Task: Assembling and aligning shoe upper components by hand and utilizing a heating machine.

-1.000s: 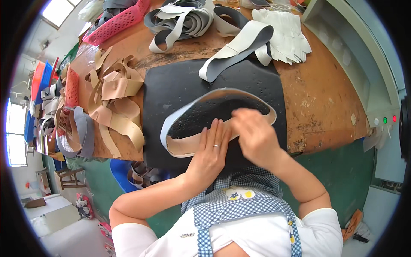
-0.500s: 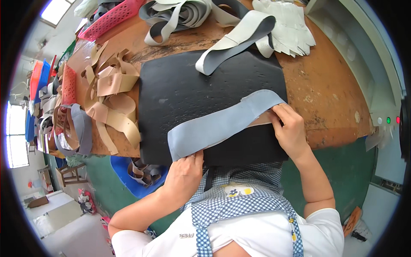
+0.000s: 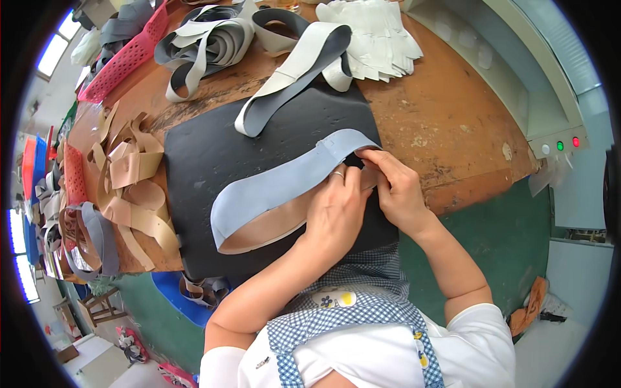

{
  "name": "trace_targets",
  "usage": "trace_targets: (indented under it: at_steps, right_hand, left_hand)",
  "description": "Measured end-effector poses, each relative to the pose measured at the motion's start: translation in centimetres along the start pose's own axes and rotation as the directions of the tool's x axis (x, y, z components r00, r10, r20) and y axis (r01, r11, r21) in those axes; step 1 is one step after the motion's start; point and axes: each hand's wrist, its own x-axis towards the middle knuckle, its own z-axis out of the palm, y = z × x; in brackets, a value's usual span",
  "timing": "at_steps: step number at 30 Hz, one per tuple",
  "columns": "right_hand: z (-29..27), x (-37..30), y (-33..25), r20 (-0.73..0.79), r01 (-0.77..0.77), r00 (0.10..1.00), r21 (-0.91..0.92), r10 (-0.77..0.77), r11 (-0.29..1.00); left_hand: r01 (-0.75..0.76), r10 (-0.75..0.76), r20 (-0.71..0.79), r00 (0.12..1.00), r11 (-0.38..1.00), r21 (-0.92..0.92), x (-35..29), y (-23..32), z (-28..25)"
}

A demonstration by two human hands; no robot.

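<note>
A light blue band with a pinkish-tan inner side forms a loop on the black mat. A seam crosses it near its right end. My left hand, with a ring on one finger, reaches over the band's near side, closed on it close to the right end. Beside it, my right hand pinches the loop's right end between thumb and fingers. Some of the left fingertips are hidden inside the loop.
Beyond the mat lie a white-and-grey strip, a coiled roll and stacked white pieces. Tan strips are heaped at left, near a pink basket. A blue basin sits below the table edge.
My left hand has moved from the band's lower left end to its right end, beside my right hand. The loop has opened, showing its tan inside. The whole view has shifted and tilted.
</note>
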Motion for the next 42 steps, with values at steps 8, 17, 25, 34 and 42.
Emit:
trace_targets:
  at_steps: [8,17,25,34,42]
  right_hand:
    - [-1.4,-0.3,1.2,-0.086,0.077,0.992,-0.199,-0.096,0.977]
    - [-1.1,0.4,1.4,-0.07,0.139,0.986,-0.129,-0.149,0.982]
    - [-0.1,0.3,0.2,-0.01,0.005,1.0,-0.078,-0.006,0.997]
    - [4.2,1.0,-5.9,0.19,-0.058,0.982,0.275,0.005,0.96]
    - [6.9,0.4,-5.8,0.148,0.12,0.984,-0.138,-0.099,0.983]
  left_hand:
    - [-0.223,0.196,0.107,0.975,0.898,0.379,0.9,-0.1,0.6]
    - [-0.238,0.227,0.078,0.971,0.862,0.447,1.7,-0.2,1.4]
    - [0.109,-0.097,-0.19,0.977,0.993,0.052,-2.1,-1.1,-2.3]
    - [0.344,-0.364,-0.258,0.895,0.931,-0.121,-8.2,-2.3,-6.8]
    - [0.008,-0.66,-0.588,0.468,0.668,-0.744,-10.9,-3.3,-12.0]
